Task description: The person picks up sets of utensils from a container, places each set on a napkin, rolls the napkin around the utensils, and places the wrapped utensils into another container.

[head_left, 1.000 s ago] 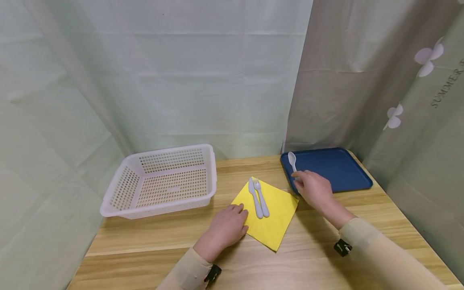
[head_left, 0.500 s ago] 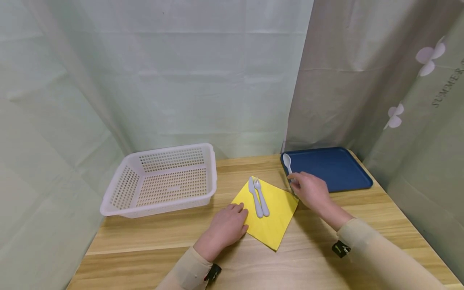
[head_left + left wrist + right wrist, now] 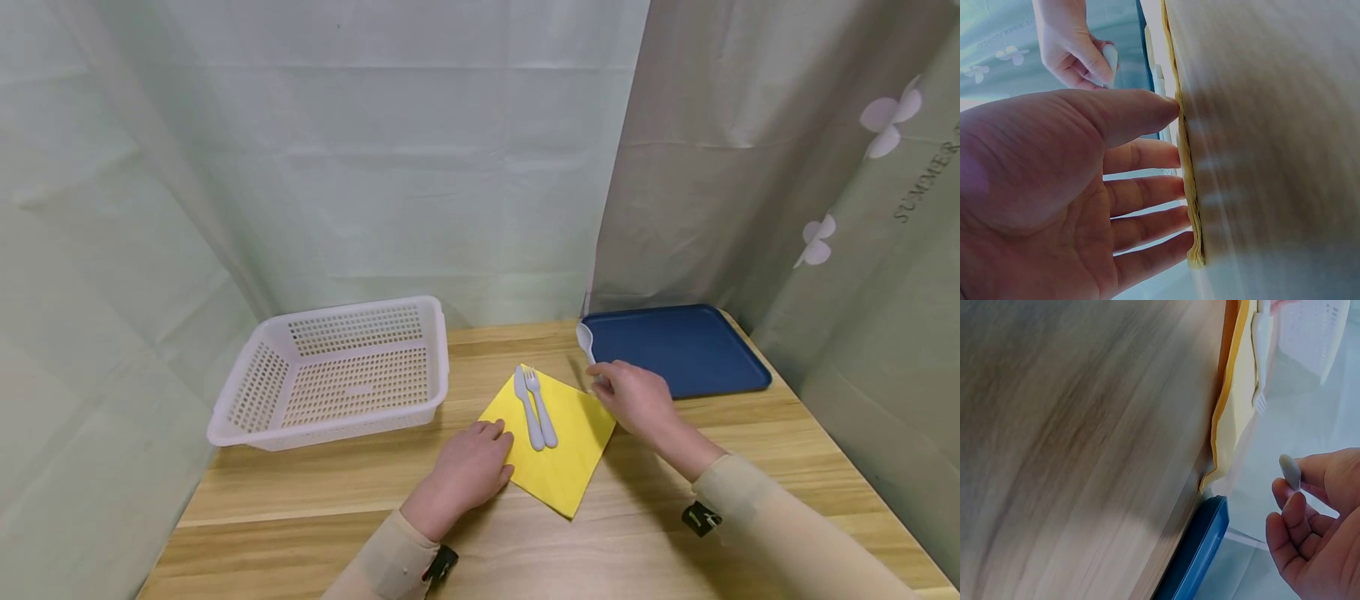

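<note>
My right hand (image 3: 637, 400) pinches a pale spoon (image 3: 586, 340) by its handle, bowl pointing away from me, over the tray's near left corner. In the right wrist view the end of the spoon's handle (image 3: 1290, 471) shows between thumb and fingers, raised off the table. My left hand (image 3: 468, 467) rests its fingertips on the left edge of a yellow napkin (image 3: 573, 467); the left wrist view shows the fingers (image 3: 1147, 195) straight along that edge. On the napkin a grey knife (image 3: 528, 412) and a grey fork (image 3: 543, 412) lie side by side.
A blue tray (image 3: 690, 350) sits at the back right of the wooden table (image 3: 300, 492). A white perforated basket (image 3: 360, 383) stands at the back left. Pale curtains (image 3: 412, 167) hang behind and on both sides.
My right hand has carried the spoon to the left, from over the tray toward the napkin. The left hand, knife and fork have stayed in place.
</note>
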